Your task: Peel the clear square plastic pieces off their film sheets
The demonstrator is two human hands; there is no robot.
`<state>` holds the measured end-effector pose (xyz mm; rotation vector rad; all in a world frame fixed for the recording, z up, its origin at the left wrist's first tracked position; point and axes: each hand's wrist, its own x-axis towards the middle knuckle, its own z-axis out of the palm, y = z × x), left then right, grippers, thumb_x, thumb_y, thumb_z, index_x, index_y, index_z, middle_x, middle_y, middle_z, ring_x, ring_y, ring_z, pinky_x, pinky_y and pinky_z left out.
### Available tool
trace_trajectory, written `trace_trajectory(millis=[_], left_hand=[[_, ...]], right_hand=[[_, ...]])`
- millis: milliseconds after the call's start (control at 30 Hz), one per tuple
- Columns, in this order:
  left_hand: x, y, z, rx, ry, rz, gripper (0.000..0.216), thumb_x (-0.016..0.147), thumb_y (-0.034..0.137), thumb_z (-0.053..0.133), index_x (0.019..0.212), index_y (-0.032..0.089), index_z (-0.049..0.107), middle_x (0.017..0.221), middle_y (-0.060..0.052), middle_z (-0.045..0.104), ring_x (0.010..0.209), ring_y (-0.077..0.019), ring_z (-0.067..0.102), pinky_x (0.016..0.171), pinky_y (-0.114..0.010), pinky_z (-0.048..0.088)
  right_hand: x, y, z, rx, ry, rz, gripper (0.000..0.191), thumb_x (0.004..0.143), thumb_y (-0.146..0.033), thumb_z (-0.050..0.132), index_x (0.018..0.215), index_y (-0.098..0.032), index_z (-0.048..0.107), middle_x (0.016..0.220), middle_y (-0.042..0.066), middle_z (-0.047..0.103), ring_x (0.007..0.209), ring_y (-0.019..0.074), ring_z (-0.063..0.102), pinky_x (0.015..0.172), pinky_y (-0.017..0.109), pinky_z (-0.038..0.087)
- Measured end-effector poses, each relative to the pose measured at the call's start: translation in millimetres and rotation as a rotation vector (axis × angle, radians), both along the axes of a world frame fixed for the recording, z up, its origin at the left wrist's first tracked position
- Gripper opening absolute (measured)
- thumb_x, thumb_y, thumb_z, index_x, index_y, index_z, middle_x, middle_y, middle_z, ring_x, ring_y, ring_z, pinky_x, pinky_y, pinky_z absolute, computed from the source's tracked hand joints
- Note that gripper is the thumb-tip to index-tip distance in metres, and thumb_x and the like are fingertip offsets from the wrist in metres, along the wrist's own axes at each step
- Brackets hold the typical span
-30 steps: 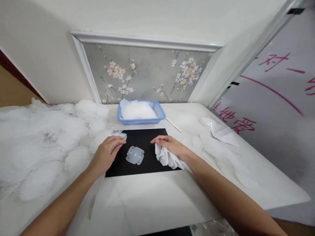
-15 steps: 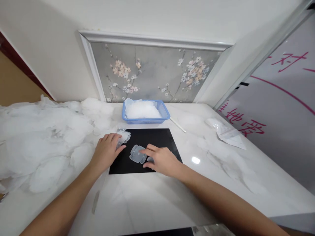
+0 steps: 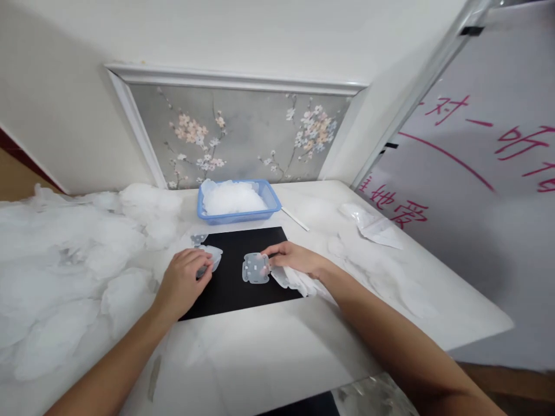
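On a black mat [image 3: 236, 289] lie thin, translucent, frosted plastic pieces with lobed edges. My left hand [image 3: 184, 283] is over the mat's left side, its thumb and fingers closed on a translucent piece [image 3: 214, 258]. Another, dotted piece [image 3: 199, 238] shows just behind that hand. At the mat's right, my right hand [image 3: 295, 258] pinches the edge of a squarish translucent piece [image 3: 255, 268] with small holes or dots. Beneath the right hand sits a fanned stack of whitish pieces [image 3: 297, 281], partly covered by the palm.
A blue basket [image 3: 240, 218] full of white pieces stands behind the mat, with a white strip [image 3: 295, 219] beside it. Large heaps of similar pieces [image 3: 65, 260] cover the left side. A clear bag [image 3: 373, 226] lies right. A whiteboard [image 3: 468, 231] borders the table's right side.
The view has turned right. My right hand now grips the squarish piece's right edge, and the stack beneath it shows more. The left hand's fingers have closed together.
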<state>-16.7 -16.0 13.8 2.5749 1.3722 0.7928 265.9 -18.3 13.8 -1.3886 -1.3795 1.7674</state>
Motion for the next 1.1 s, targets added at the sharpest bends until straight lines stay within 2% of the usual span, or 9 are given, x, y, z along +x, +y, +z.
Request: trace_trajectory(millis=[100, 200, 300, 500, 633, 733, 933, 1033, 1100], left_hand=[[7.7, -8.0, -1.5, -0.156, -0.049, -0.119, 0.022, 0.09, 0.032, 0.049, 0.081, 0.022, 0.067, 0.105, -0.005, 0.071, 0.099, -0.0213, 0.064, 0.087, -0.038, 0.049], [10.9, -13.5, 1.2, -0.312, 0.005, -0.24, 0.02, 0.089, 0.035, 0.054, 0.083, 0.024, 0.069, 0.117, -0.004, 0.067, 0.106, -0.0218, 0.062, 0.093, -0.038, 0.049], [9.1, -13.0, 3.5, -0.412, 0.019, -0.245, 0.024, 0.09, 0.038, 0.052, 0.081, 0.025, 0.07, 0.122, -0.003, 0.064, 0.109, -0.022, 0.061, 0.095, -0.039, 0.049], [4.5, -4.2, -4.4, -0.343, -0.095, -0.078, 0.024, 0.089, 0.033, 0.051, 0.105, 0.025, 0.066, 0.119, -0.005, 0.065, 0.11, -0.023, 0.06, 0.098, -0.041, 0.048], [5.5, -4.7, -6.0, -0.356, -0.113, -0.031, 0.032, 0.091, 0.024, 0.041, 0.114, 0.024, 0.063, 0.119, -0.006, 0.065, 0.11, -0.022, 0.061, 0.097, -0.042, 0.048], [4.1, -7.6, -4.6, -0.385, -0.104, -0.014, 0.034, 0.092, 0.025, 0.041, 0.119, 0.025, 0.061, 0.122, -0.007, 0.064, 0.113, -0.0227, 0.059, 0.099, -0.043, 0.047], [-7.4, -3.4, -4.3, -0.452, 0.018, -0.192, 0.047, 0.081, 0.031, 0.066, 0.128, 0.031, 0.058, 0.14, -0.007, 0.053, 0.132, -0.0275, 0.044, 0.108, -0.049, 0.038], [-10.6, 3.8, -6.7, -0.421, 0.046, -0.3, 0.033, 0.082, 0.028, 0.065, 0.115, 0.03, 0.068, 0.138, -0.006, 0.057, 0.132, -0.0279, 0.045, 0.107, -0.049, 0.038], [-9.7, 5.4, -7.0, -0.384, 0.01, -0.31, 0.02, 0.085, 0.029, 0.06, 0.101, 0.027, 0.073, 0.131, -0.007, 0.063, 0.127, -0.0276, 0.051, 0.105, -0.047, 0.041]], right_hand=[[3.8, 1.5, 0.2, -0.011, -0.008, -0.01, 0.034, 0.07, -0.017, 0.062, 0.103, -0.016, 0.071, 0.071, 0.001, 0.07, 0.053, 0.0103, 0.055, 0.051, 0.021, 0.041], [3.1, 1.6, -1.1, -0.016, -0.007, -0.016, 0.033, 0.07, -0.018, 0.064, 0.102, -0.016, 0.071, 0.07, 0.001, 0.07, 0.054, 0.01, 0.054, 0.052, 0.02, 0.041], [2.1, 1.6, -3.1, -0.001, -0.017, -0.018, 0.031, 0.07, -0.019, 0.065, 0.1, -0.015, 0.072, 0.069, 0.001, 0.07, 0.052, 0.0089, 0.053, 0.05, 0.019, 0.04], [0.1, 0.5, -9.4, 0.039, -0.008, -0.023, 0.027, 0.072, -0.016, 0.061, 0.096, -0.016, 0.071, 0.075, 0.002, 0.072, 0.054, 0.0091, 0.056, 0.052, 0.019, 0.041], [0.1, -0.4, -13.8, 0.071, 0.016, -0.06, 0.021, 0.072, -0.019, 0.06, 0.09, -0.016, 0.07, 0.071, 0.001, 0.069, 0.056, 0.0107, 0.057, 0.053, 0.02, 0.041], [1.2, 0.2, -14.9, 0.112, -0.015, -0.117, 0.016, 0.073, -0.024, 0.062, 0.085, -0.016, 0.07, 0.066, -0.001, 0.065, 0.056, 0.0106, 0.055, 0.054, 0.021, 0.04], [3.1, 1.3, -7.7, 0.029, 0.0, -0.111, 0.019, 0.069, -0.022, 0.061, 0.084, -0.015, 0.071, 0.067, 0.0, 0.067, 0.054, 0.0108, 0.053, 0.054, 0.022, 0.041], [6.0, 2.1, -5.2, 0.002, 0.02, -0.046, 0.03, 0.066, -0.018, 0.058, 0.092, -0.015, 0.073, 0.07, 0.001, 0.069, 0.051, 0.0099, 0.052, 0.051, 0.022, 0.039], [8.5, 3.3, -6.2, -0.012, 0.047, -0.031, 0.037, 0.065, -0.016, 0.059, 0.099, -0.015, 0.072, 0.077, 0.002, 0.072, 0.055, 0.0104, 0.055, 0.053, 0.022, 0.041]])
